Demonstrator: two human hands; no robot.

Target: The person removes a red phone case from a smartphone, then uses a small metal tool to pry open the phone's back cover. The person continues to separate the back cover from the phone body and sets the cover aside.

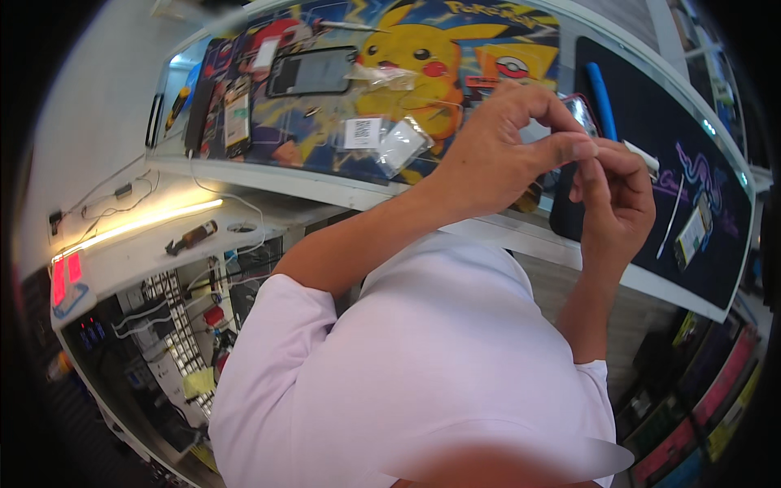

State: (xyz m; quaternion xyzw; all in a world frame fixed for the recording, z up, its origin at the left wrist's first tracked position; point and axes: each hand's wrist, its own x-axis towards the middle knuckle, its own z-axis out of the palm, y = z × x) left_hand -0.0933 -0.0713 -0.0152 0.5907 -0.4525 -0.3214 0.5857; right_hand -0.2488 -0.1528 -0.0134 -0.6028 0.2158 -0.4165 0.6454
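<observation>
My left hand (521,138) and my right hand (616,193) meet above the front edge of the table, thumbs and fingertips pinched together. Whatever they hold between them is too small or hidden to make out. Partly behind the fingers lies a phone (579,110) with a reddish edge. To the left of my left hand, a small clear plastic bag (404,148) and a white label with a square code (363,132) rest on the printed mat. Crumpled clear wrap (382,77) lies farther back, beside a dark phone housing (311,71).
The colourful cartoon mat (496,20) adjoins a black mat (586,61) with a blue rod-shaped tool (602,102), a thin white stick (670,215) and an opened phone part (693,236). Another opened phone (237,118) and a yellow-black screwdriver (177,107) lie left. A brown bottle (194,237) lies on the side shelf.
</observation>
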